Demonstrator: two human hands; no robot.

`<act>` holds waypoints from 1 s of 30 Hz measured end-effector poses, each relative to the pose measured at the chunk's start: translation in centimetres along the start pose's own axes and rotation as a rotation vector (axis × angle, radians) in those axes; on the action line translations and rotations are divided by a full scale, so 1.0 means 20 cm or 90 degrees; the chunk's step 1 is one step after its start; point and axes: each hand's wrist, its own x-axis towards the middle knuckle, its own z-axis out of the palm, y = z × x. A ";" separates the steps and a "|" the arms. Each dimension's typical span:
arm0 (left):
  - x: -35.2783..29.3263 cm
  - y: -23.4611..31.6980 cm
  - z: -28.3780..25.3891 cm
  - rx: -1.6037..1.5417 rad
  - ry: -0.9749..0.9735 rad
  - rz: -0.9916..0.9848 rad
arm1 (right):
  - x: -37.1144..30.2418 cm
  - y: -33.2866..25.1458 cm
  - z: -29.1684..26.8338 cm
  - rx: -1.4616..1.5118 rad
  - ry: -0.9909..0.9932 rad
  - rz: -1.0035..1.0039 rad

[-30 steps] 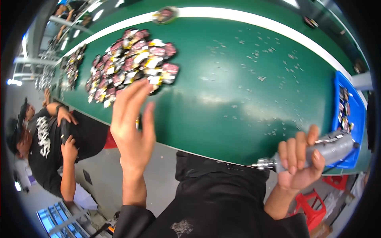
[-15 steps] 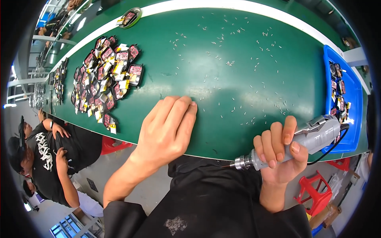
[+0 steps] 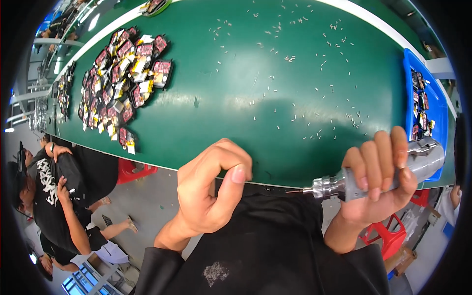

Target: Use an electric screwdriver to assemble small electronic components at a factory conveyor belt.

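Observation:
My right hand point(image 3: 378, 172) is wrapped round a grey electric screwdriver point(image 3: 424, 160), whose thin bit points left, near the table's front edge. My left hand point(image 3: 214, 189) is closed, fingers curled and thumb against them, in front of the edge; whatever it may hold is hidden. Many tiny silvery pieces, screws or pins point(image 3: 290, 59), lie scattered over the green table point(image 3: 206, 108). A heap of small black-cased devices point(image 3: 118, 81) with red circuit boards and yellow-and-silver parts sits on the left.
At the right end a blue tray point(image 3: 436, 101) holds several similar devices. A green round dish point(image 3: 162, 9) with devices stands at the far left edge. On the left, a person in a black shirt point(image 3: 54, 196) sits near a red stool point(image 3: 130, 172); another red stool point(image 3: 391, 241) is at lower right.
My left hand has drawn back from over the table toward me, its fingers curling in. The right hand and screwdriver have shifted right. The whole view has tilted slightly.

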 end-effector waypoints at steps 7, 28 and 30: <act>-0.06 -0.03 0.06 -0.421 0.019 -0.112 | 0.05 0.08 0.14 0.093 -0.015 -0.107; -0.04 -0.03 0.11 -0.032 0.029 0.091 | 0.03 0.12 0.14 0.025 0.009 -0.127; -0.04 -0.04 0.11 -0.026 0.030 0.115 | 0.04 0.11 0.13 0.017 0.010 -0.092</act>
